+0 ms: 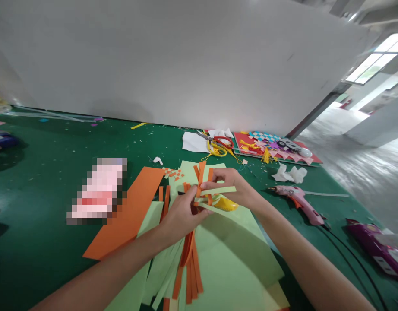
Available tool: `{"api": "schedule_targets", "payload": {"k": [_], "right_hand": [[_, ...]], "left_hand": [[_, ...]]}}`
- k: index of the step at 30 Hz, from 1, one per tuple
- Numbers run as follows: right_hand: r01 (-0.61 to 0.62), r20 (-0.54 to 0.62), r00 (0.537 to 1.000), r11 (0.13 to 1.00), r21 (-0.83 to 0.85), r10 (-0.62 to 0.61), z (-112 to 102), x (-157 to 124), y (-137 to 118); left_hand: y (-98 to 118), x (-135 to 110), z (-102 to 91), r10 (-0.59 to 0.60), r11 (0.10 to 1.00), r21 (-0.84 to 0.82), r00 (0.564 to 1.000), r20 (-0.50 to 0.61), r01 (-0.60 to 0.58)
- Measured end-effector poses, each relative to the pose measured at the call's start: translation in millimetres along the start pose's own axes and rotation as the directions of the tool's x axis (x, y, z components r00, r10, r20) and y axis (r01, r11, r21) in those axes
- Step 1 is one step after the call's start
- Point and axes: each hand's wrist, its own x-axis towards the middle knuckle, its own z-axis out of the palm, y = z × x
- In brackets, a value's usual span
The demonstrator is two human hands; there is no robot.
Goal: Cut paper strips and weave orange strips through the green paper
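Observation:
Near the middle of the green table, my left hand [182,211] and my right hand [227,183] are closed on the same small weave of paper strips [199,201]. Orange and pale green strips cross in it, with loose ends sticking up and out to the right. My right fingers pinch an upright orange strip at its top. Behind the weave, a yellow object [227,203] shows in part; its kind is hidden. Loose orange strips [193,276] and pale green strips [168,270] lie below my hands on pale green sheets [234,259].
Left lies an orange sheet [131,211] beside a blurred-out pink object [100,190]. Right are a pink glue gun [299,201] with its cord, crumpled tissue [289,173] and a purple tissue pack [377,248]. Behind are red-handled scissors [223,141], a decorated red board [251,149] and a grey wall [173,60].

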Motion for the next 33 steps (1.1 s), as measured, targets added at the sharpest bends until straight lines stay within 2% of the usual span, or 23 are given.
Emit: {"api": "schedule_targets", "payload": {"k": [5, 9, 13, 15, 21, 24, 28, 33], "right_hand": [[0.052, 0.04, 0.998, 0.998, -0.019, -0.051, -4, -1, -2], [0.016, 0.153, 0.988, 0.999, -0.046, -0.008, -15, -1, -8], [-0.018, 0.253, 0.967, 0.996, -0.084, 0.039, -27, -2, -11], [-0.047, 0.249, 0.966, 0.995, -0.09, 0.068, -28, -2, -9], [0.0, 0.248, 0.968, 0.995, 0.096, -0.024, -20, -1, -2], [-0.047, 0.185, 0.983, 0.986, 0.161, 0.017, -16, -1, -1], [-0.139, 0.158, 0.983, 0.95, 0.279, 0.097, -12, -1, 2], [-0.196, 0.144, 0.978, 0.91, 0.366, 0.153, -8, -1, 5]], "left_hand": [[-4, 0, 0.4, 0.004, 1.0, -0.027, 1.0, 0.006, -0.003], [-4, 0, -0.1, 0.008, 1.0, -0.013, 1.0, 0.028, -0.007], [1, -1, -0.6, 0.002, 0.996, -0.092, 0.998, 0.061, 0.004], [3, -1, -0.6, -0.005, 0.995, -0.101, 0.998, 0.06, 0.011], [-1, -1, 0.9, -0.017, 0.992, -0.127, 0.996, 0.086, 0.028], [0, -2, 0.0, 0.02, 0.998, -0.067, 0.998, 0.062, -0.016], [5, -2, -1.2, 0.0, 1.0, 0.001, 1.0, 0.026, 0.0], [4, -1, 0.8, -0.025, 0.997, -0.072, 0.999, 0.022, 0.026]]}}
